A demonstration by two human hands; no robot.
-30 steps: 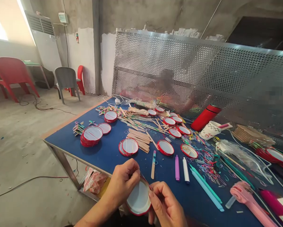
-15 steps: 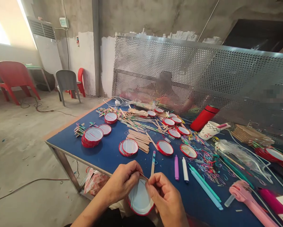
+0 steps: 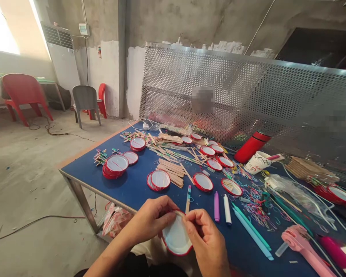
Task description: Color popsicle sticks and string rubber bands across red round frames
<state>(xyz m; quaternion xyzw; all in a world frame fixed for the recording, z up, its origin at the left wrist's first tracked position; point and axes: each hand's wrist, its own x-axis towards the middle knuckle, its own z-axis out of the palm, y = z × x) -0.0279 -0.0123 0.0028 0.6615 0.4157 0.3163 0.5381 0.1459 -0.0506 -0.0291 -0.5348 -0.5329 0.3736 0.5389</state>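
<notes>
Between left hand (image 3: 152,220), right hand (image 3: 207,240), red-rimmed lid (image 3: 176,235)

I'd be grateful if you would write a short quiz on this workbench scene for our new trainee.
1. True or false: the left hand and the right hand both touch the round, red-rimmed white disc.
2. Which lies nearest that disc on the blue-topped table? A: red cylindrical flask; B: flat wooden craft stick; C: pink plastic tool.
3. Fill in the blank: the tall silver sheet behind the table is punched with round ____.

Key: 1 true; 2 B; 3 holes.
</notes>
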